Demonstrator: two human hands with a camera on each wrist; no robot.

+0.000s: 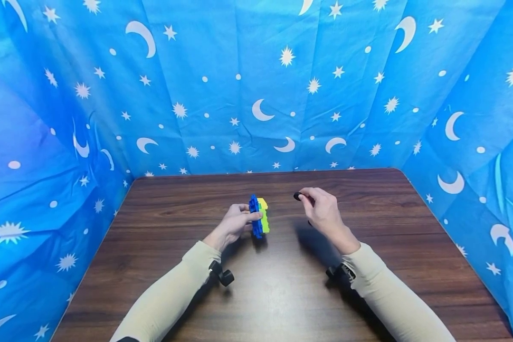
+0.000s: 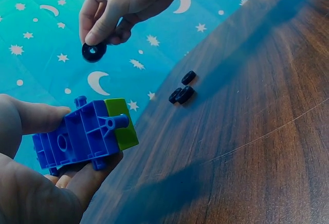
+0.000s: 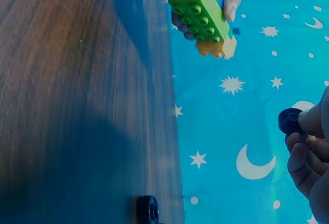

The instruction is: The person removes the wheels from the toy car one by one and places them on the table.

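My left hand (image 1: 234,223) holds a toy brick car between thumb and fingers, raised over the table. Its blue base (image 2: 77,134) faces the left wrist view, with stub axles sticking out of the sides and no wheels on the ones that show. A lime green studded brick (image 3: 198,16) and a smaller yellow one (image 3: 212,48) are fixed on the base's other side. To the right of the car, and apart from it, my right hand (image 1: 324,209) pinches a small black toy wheel (image 2: 94,57) by its edge. The wheel's centre hole shows in the left wrist view.
Three more black wheels (image 2: 186,94) lie close together on the brown wooden table (image 1: 265,294), mostly hidden behind my right hand in the head view. A blue cloth (image 1: 256,95) with white moons and stars hangs around the table's back and sides.
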